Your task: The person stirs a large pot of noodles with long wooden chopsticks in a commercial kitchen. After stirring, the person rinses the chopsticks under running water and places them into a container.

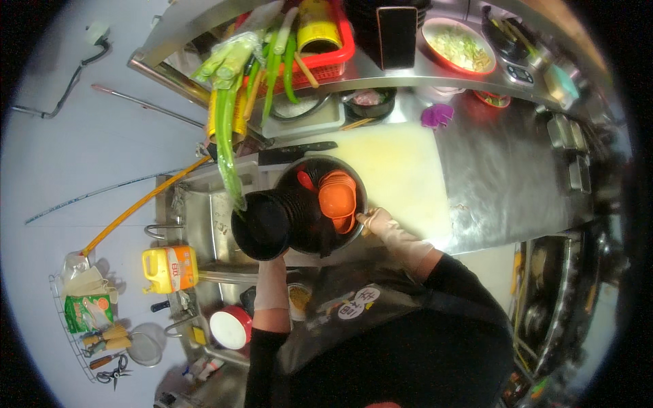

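A large round metal basin (363, 186) is in front of me, over the sink's right edge and the cutting board's left end. Inside sit nested orange ladle-like spoons (337, 200), a red spoon (305, 180) and a long stack of black bowls (260, 224) that leans out over the left rim. My right hand (378, 222), in a pale glove, grips the basin's right rim. My left hand (273, 278), gloved too, reaches up beneath the bowls; its fingers are hidden behind them, so what they grip does not show.
A knife (298, 149) lies behind the basin, beside the white cutting board (408, 173). Scallions (227, 132) hang from the shelf over the sink (199, 219). A phone (396, 38) stands on that shelf near a bowl of chopped vegetables (459, 47). At left is a yellow jug (170, 269).
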A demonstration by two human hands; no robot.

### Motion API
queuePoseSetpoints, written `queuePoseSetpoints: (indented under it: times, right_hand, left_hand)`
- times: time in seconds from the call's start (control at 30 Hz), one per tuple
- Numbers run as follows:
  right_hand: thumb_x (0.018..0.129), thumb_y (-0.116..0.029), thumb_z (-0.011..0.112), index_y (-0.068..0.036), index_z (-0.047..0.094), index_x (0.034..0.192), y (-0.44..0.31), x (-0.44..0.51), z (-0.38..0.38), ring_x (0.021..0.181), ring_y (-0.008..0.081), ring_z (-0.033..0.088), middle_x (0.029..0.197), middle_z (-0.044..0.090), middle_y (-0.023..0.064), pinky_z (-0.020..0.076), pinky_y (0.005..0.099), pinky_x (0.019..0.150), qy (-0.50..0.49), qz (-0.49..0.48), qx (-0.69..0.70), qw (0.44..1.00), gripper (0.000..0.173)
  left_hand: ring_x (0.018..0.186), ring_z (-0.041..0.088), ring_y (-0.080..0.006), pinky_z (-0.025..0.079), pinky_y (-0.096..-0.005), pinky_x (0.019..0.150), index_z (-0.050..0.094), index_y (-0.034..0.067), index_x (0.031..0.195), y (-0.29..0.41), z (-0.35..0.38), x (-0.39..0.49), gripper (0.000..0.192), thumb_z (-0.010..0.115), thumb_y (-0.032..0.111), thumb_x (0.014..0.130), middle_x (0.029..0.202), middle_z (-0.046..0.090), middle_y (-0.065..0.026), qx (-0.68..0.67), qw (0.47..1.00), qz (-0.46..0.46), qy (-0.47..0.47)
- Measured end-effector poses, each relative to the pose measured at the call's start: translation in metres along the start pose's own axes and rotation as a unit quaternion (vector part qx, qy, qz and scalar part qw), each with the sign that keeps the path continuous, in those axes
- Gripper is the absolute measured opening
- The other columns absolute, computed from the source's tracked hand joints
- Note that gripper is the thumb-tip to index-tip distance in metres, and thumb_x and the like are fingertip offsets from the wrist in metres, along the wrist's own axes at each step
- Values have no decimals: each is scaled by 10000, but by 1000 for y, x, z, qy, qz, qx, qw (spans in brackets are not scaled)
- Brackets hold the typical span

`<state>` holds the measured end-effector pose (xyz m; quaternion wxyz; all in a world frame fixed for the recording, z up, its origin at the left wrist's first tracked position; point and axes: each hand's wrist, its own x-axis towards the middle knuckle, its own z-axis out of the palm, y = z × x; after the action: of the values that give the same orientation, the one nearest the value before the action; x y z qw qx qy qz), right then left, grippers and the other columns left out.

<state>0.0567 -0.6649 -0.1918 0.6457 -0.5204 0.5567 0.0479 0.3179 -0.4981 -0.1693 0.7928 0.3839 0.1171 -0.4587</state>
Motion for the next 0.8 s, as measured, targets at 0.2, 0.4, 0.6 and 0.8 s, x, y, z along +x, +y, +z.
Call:
queuePoseSetpoints:
  times: [0.2,0.4,0.6,0.8]
  right_hand:
    - [931,-328,656,29,646,1075,20,-5,-47,638,195,676,792,712,140,531,321,663,33,-49,-46,997,385]
    - [921,-297,675,54,629,1055,33,-21,-101,586,194,655,725,688,145,511,311,573,42,22,21,999,379]
    - [900,-275,700,71,601,1008,49,-23,-139,465,166,579,608,627,103,443,279,443,98,16,77,992,376]
    - [918,-255,683,45,577,922,66,-16,-166,441,171,561,588,618,110,423,273,423,121,13,112,986,319]
  left_hand:
    - [1094,612,-273,522,-400,965,585,73,1275,-32,46,-22,384,573,302,966,1286,596,-132,-59,991,18,-117]
    - [1079,620,-288,518,-405,940,594,54,1246,-88,72,-23,391,595,306,947,1245,614,-153,16,995,-14,-101]
    - [1065,627,-302,514,-409,915,602,34,1218,-142,91,1,400,617,310,928,1205,631,-174,245,967,-53,-45]
    - [1051,635,-317,510,-413,890,611,15,1190,-167,95,21,412,639,315,910,1164,649,-194,427,901,-65,-19]
